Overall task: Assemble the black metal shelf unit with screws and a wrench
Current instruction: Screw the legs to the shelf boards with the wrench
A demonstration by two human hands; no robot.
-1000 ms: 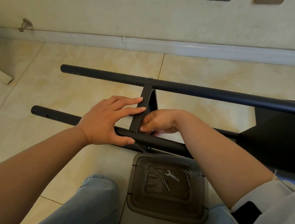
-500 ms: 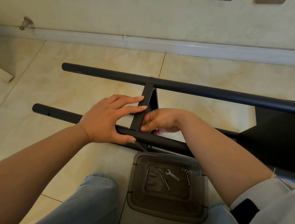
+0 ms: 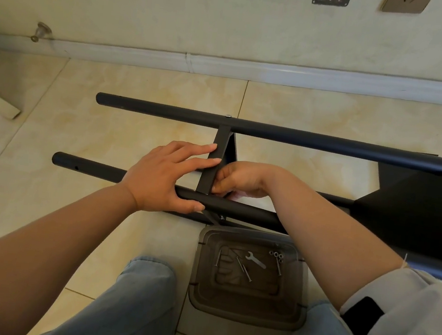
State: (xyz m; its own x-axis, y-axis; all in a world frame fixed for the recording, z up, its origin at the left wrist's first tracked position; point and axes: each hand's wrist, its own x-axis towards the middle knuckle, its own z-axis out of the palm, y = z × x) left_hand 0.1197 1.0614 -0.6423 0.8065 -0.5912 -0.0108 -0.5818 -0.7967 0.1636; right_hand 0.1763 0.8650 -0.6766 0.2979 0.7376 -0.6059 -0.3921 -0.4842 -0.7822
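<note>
Tiled floor (image 3: 52,124) carries shelf frame (image 3: 301,139) and tray (image 3: 245,313).

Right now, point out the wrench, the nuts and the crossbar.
wrench (image 3: 255,260): head view, middle of its handle.
nuts (image 3: 277,255): head view, centre of the cluster.
crossbar (image 3: 212,170): head view, flat face between the hands.

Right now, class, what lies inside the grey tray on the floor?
Inside the tray: a wrench, long screws and small nuts. The right forearm hides its upper right corner.
</note>
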